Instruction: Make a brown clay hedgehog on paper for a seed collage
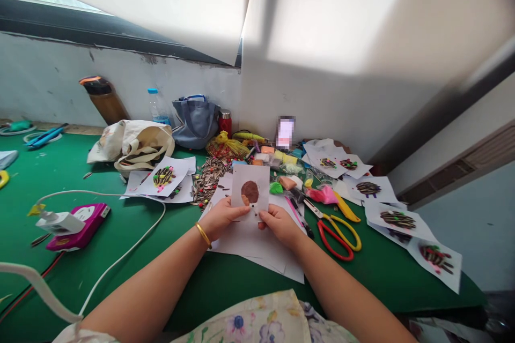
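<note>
Between my two hands, a small white paper card (261,179) is held up over the table, with a brown clay shape (250,192) stuck on it. My left hand (220,217) pinches the card's lower left edge, thumb lying on its front beside the clay. At the lower right, my right hand (279,225) grips the card between thumb and fingers. A few small dark dots show near the thumbs. Under the hands lie loose white paper sheets (257,249). A heap of striped sunflower seeds (209,179) spreads just beyond my left hand.
Red-and-yellow-handled scissors (338,236) and a yellow cutter (346,207) lie to the right. Finished-looking seed cards (398,220) line the right edge; another card (164,178) lies left. Bags of coloured clay (287,158), cloth bags (195,123) and a magenta power strip (80,228) with cables are around.
</note>
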Available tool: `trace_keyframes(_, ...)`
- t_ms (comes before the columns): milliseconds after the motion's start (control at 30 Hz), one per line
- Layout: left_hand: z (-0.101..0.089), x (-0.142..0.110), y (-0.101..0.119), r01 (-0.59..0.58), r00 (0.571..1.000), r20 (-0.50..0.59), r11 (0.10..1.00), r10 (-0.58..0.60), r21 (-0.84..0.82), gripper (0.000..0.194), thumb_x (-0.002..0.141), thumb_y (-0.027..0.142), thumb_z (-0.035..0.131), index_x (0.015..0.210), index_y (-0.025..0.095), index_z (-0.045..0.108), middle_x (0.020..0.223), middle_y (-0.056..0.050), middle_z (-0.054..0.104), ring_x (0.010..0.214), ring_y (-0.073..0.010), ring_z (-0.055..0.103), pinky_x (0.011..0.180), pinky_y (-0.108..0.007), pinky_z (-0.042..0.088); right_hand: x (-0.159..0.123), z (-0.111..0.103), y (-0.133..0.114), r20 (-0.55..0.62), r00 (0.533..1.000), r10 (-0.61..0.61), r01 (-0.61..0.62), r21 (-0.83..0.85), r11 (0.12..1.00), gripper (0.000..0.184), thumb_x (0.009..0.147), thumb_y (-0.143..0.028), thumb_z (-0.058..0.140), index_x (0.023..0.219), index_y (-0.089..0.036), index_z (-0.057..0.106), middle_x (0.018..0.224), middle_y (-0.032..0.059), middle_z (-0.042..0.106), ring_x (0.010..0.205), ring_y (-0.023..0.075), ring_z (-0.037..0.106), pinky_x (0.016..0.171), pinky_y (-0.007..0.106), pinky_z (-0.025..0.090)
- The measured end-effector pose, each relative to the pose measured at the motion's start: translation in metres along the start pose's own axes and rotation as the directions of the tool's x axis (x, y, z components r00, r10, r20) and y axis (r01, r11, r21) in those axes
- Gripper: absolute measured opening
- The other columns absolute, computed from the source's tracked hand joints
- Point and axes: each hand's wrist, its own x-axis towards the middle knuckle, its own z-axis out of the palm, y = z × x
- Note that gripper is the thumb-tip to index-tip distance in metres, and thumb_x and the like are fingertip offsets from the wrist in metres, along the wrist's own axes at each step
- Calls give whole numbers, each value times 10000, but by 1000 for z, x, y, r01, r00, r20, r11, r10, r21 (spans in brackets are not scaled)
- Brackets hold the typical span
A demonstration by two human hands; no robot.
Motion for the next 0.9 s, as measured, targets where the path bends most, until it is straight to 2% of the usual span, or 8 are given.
trace_keyframes(233, -2, -1, 4, -53, 998, 21, 996, 51, 71, 436, 607, 386, 857, 932, 132, 716, 918, -97, 735, 824, -227, 658, 772, -321, 478, 0, -1, 1, 17, 1000, -14, 14, -24, 1000, 388, 820, -541, 585, 824, -154, 610, 664, 22, 647, 654, 159, 591, 679, 289, 445)
trace_keyframes(433, -3, -2, 5, -11, 1000, 29, 998, 9, 69, 417, 627, 380, 844, 933, 123, 724, 924, -110, 738, 828, -229, 658, 775, -323, 473, -1, 0, 0, 36, 999, -22, 23, -32, 999, 361, 828, -523, 585, 839, -163, 611, 686, 22, 651, 667, 159, 593, 679, 284, 439)
trace_keyframes(900, -7, 1, 4, -29, 1000, 10, 998, 29, 47, 448, 639, 375, 844, 964, 101, 704, 955, -129, 727, 839, -243, 663, 786, -348, 495, -1, -2, -2, 41, 999, -31, 35, -108, 994, 324, 850, -484, 561, 756, -174, 582, 676, 14, 641, 658, 149, 573, 666, 271, 416)
